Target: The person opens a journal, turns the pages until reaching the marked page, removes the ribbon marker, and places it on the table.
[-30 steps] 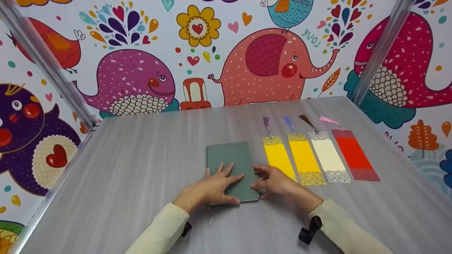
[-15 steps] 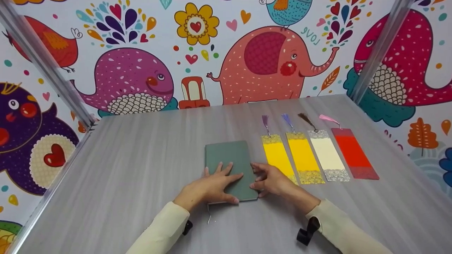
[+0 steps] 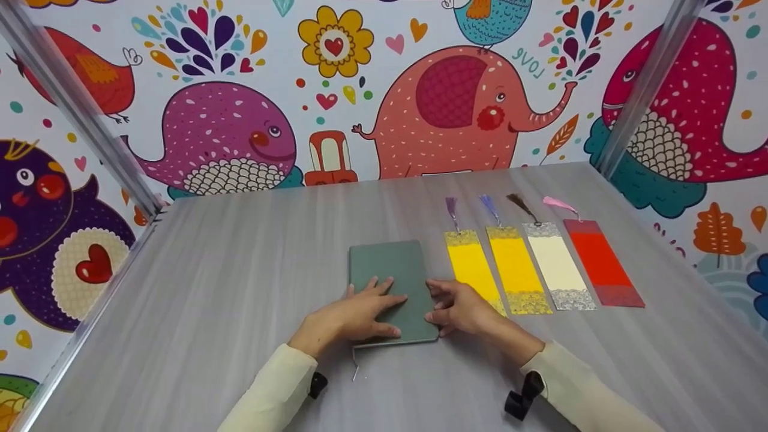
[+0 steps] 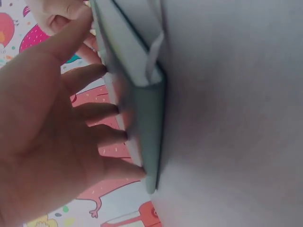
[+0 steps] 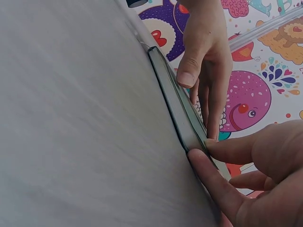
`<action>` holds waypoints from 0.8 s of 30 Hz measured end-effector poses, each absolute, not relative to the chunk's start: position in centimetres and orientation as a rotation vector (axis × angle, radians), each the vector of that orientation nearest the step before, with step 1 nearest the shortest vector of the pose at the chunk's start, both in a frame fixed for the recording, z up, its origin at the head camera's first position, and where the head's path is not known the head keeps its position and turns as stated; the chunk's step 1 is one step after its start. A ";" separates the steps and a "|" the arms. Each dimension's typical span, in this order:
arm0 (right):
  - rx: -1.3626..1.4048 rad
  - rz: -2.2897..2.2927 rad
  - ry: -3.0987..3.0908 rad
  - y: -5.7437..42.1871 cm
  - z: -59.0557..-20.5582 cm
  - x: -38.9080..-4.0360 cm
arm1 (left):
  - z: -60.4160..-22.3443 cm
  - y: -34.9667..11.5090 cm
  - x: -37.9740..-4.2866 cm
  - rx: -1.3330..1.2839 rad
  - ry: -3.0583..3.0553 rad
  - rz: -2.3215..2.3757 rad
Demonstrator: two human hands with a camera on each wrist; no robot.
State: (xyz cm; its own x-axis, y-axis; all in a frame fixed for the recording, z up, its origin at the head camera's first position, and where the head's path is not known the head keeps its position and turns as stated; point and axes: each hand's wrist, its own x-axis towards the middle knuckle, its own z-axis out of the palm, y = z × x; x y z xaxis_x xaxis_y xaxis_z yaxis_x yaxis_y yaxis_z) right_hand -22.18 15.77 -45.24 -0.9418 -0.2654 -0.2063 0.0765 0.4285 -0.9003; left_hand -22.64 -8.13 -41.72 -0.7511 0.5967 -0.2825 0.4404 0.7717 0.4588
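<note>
A closed green notebook (image 3: 399,258) lies on the table, its pale ribbon marker (image 3: 354,366) trailing out at the near edge. My left hand (image 3: 360,312) rests on the cover's lower left with fingers spread. In the left wrist view, the fingertips (image 4: 116,109) meet the cover beside the notebook's spine (image 4: 150,137). At the right edge, my right hand (image 3: 462,306) pinches the notebook with bent thumb and fingers. The right wrist view shows one finger (image 5: 201,163) against the page edges (image 5: 177,111) and another digit at the cover's edge.
Right of the notebook lie two yellow bookmarks (image 3: 474,264), a cream bookmark (image 3: 558,264) and a red bookmark (image 3: 606,261), each with a tassel. Cartoon-printed panels (image 3: 240,120) wall the grey table (image 3: 240,270) at the back and sides.
My left hand has shifted slightly back and left on the cover, its thumb moving from the near edge onto the cover. The right hand and notebook have stayed nearly still.
</note>
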 end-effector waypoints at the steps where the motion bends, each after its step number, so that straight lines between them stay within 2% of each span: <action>1: -0.160 -1.520 2.372 15.7 -45.2 -22.2 | -41.6 -8.4 -22.6 0.790 2.550 0.528; 14: -0.061 -1.522 2.345 16.6 -43.7 -22.8 | -41.7 -12.1 -23.4 0.642 2.822 0.641; 24: -0.273 -1.240 2.711 19.9 -39.9 -25.1 | -41.1 -14.0 -25.9 0.417 3.098 0.509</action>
